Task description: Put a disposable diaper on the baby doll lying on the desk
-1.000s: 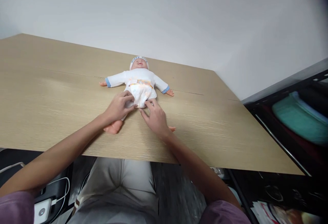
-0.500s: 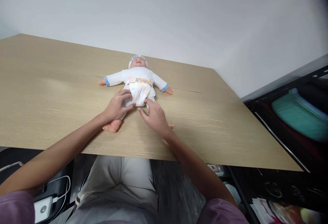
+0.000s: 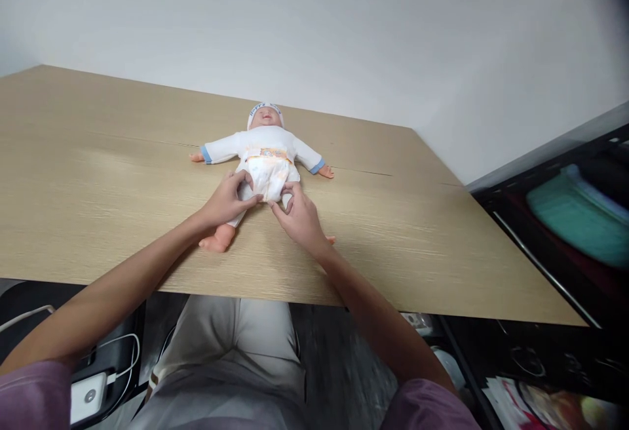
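Observation:
A baby doll (image 3: 265, 136) lies on its back on the wooden table (image 3: 393, 233), arms spread, in a white top with blue cuffs and a printed cap. Around its hips is a white diaper (image 3: 268, 171) with an orange patterned waistband across the belly. My left hand (image 3: 227, 199) grips the diaper's edge at the left leg, its thumb reaching to the crotch. At the opposite leg edge, my right hand (image 3: 301, 221) pinches the diaper between thumb and bent fingers. The doll's left-side foot (image 3: 219, 238) shows below my left wrist; the other leg is mostly hidden.
A pale wall (image 3: 295, 30) stands behind the table. To the right is a dark shelf holding a green item (image 3: 580, 214). Below the table's front edge, a white box with a cable (image 3: 88, 396) sits at left, and packets (image 3: 531, 404) lie at lower right.
The fingers of my right hand have moved up along the diaper's leg edge and spread further from the thumb. My left hand has shifted slightly. The doll stays in place.

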A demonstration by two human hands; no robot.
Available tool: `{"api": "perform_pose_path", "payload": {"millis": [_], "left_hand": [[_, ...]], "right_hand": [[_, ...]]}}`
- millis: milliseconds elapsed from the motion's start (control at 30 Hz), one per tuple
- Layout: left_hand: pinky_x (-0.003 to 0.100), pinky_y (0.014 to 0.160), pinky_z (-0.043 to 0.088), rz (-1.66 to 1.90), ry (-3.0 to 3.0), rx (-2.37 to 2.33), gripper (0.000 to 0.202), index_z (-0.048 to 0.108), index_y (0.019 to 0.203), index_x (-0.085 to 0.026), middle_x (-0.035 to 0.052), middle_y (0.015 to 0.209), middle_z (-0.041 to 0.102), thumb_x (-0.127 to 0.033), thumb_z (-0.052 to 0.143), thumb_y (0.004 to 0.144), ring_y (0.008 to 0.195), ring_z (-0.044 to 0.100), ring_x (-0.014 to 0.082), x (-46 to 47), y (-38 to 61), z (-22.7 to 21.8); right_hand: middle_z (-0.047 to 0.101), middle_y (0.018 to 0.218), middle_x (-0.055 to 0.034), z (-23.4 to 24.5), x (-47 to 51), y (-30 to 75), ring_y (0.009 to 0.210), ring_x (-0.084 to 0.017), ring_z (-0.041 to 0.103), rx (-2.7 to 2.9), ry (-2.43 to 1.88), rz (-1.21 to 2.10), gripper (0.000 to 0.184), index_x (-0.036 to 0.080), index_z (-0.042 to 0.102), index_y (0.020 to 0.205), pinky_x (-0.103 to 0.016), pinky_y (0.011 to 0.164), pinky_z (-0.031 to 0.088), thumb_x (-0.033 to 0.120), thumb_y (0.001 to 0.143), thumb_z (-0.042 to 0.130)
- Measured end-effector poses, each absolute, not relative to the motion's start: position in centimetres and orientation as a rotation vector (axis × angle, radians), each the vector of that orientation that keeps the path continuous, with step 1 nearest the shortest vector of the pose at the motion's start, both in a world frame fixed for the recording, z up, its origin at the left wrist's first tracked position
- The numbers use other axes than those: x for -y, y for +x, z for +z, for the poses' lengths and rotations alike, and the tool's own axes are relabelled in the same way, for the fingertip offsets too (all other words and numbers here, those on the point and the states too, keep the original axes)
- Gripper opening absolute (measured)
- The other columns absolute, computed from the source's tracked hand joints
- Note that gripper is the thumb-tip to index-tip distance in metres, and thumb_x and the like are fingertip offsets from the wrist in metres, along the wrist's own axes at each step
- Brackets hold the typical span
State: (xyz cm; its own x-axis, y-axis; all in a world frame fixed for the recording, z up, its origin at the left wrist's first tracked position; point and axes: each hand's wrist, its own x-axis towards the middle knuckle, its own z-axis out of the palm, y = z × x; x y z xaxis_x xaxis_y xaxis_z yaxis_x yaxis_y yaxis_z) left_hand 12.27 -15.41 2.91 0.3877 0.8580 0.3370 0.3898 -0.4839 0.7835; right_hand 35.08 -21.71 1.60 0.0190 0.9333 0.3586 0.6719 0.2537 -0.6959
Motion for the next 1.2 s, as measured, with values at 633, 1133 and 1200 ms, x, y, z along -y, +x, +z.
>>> {"api": "perform_pose_path", "payload": {"millis": [633,1133,1200], "left_hand": [[0.038,0.083,0.048,0.974,1.764,-1.154,0.045,0.079,0.102,-0.019,0.0063,0.101,0.080,-0.061,0.091,0.090,0.093,0.069,0.0257,16.1,12.1,2.5],[0.040,0.088,0.058,0.771,1.415,-0.995,0.056,0.083,0.115,-0.018,0.0122,0.116,0.086,-0.067,0.089,0.090,0.108,0.077,0.0324,14.7,9.9,5.5],[0.041,0.090,0.059,0.719,1.461,-0.973,0.053,0.083,0.115,-0.020,0.0111,0.117,0.086,-0.068,0.086,0.093,0.110,0.078,0.0327,14.6,9.0,5.8]], "right_hand": [[0.089,0.102,-0.0070,2.5,21.4,36.0,0.102,-0.032,0.075,1.715,-1.574,0.362,0.022,0.026,0.082,0.100,-0.044,0.095,0.052,0.047,0.105,0.078],[0.071,0.118,-0.0097,2.6,20.9,36.4,0.119,-0.031,0.068,1.618,-1.463,0.395,0.031,0.024,0.086,0.103,-0.050,0.113,0.052,0.054,0.097,0.086],[0.071,0.117,-0.0087,2.8,21.2,37.0,0.110,-0.027,0.069,1.679,-1.432,0.463,0.027,0.025,0.088,0.107,-0.047,0.107,0.056,0.049,0.099,0.085]]}}
